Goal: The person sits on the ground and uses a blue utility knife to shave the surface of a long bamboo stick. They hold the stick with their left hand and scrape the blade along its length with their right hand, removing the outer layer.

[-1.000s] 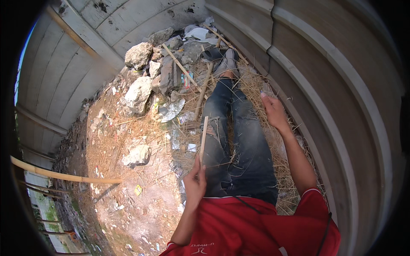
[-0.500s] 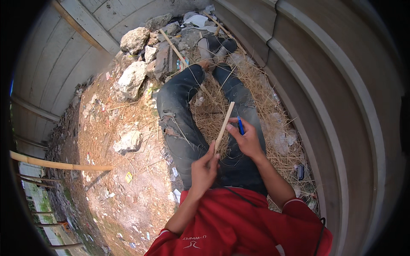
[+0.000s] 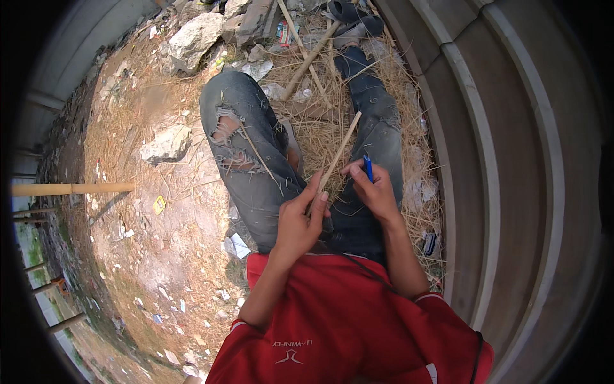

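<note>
A thin, pale bamboo strip [image 3: 341, 148] slants up and away to the right over my lap. My left hand [image 3: 300, 217] grips its lower end between thumb and fingers. Just right of the strip, my right hand [image 3: 377, 194] is closed around a slim blue cutter knife [image 3: 368, 168]; the handle pokes up past the fingers, and I cannot make out its blade. The right fingertips are close to the strip, but whether they touch it is unclear. Under both hands are my legs in torn dark jeans [image 3: 246, 182], the left knee bent up.
Dry straw [image 3: 320, 137] covers the ground between my legs, with a bamboo stick [image 3: 310, 64] lying across it. A corrugated metal wall [image 3: 511, 160] runs close on the right. Pale rocks [image 3: 195, 41] and a smaller stone [image 3: 167, 144] lie left. A bamboo pole [image 3: 77, 189] juts in.
My left leg has drawn in, its knee now bent further up and to the left. The strip leans further right. Both hands keep their hold, and the whole view has shifted.
</note>
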Action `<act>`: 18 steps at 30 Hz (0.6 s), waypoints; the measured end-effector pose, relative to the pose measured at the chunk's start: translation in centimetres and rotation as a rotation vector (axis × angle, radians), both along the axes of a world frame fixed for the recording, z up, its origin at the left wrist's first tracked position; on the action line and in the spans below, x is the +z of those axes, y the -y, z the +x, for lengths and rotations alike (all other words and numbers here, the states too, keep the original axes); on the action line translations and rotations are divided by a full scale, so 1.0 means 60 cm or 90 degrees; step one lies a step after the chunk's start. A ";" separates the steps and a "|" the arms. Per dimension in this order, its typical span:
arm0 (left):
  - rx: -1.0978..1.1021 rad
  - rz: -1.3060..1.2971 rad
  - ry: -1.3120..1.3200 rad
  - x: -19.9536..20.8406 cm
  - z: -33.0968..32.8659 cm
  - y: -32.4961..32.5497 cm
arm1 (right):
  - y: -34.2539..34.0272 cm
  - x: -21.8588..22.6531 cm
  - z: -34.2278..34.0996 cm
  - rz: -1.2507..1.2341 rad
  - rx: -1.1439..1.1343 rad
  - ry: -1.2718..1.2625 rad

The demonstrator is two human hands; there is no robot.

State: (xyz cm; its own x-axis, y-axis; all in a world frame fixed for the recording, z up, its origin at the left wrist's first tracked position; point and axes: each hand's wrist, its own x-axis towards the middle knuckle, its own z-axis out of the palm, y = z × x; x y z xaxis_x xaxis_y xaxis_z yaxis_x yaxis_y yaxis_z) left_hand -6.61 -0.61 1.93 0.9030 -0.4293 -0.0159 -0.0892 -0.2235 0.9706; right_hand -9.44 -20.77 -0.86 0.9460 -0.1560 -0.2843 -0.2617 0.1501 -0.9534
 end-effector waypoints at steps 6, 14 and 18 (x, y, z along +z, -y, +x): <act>0.047 -0.111 -0.109 0.019 0.045 -0.033 | 0.020 -0.053 -0.021 -0.592 0.362 0.055; 0.060 -0.142 -0.117 0.022 0.051 -0.060 | 0.143 -0.052 0.160 -0.721 -0.129 0.157; 0.106 -0.112 -0.120 0.039 0.057 -0.077 | 0.087 0.013 0.159 -0.543 0.102 0.078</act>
State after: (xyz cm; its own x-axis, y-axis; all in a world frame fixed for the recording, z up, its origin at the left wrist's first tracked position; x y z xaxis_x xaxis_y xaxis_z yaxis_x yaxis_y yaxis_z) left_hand -3.20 4.01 4.26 0.9495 -0.2864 -0.1282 0.1198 -0.0469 0.9917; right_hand 0.11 -26.00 -0.08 0.9910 -0.1311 -0.0262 -0.1066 -0.6564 -0.7468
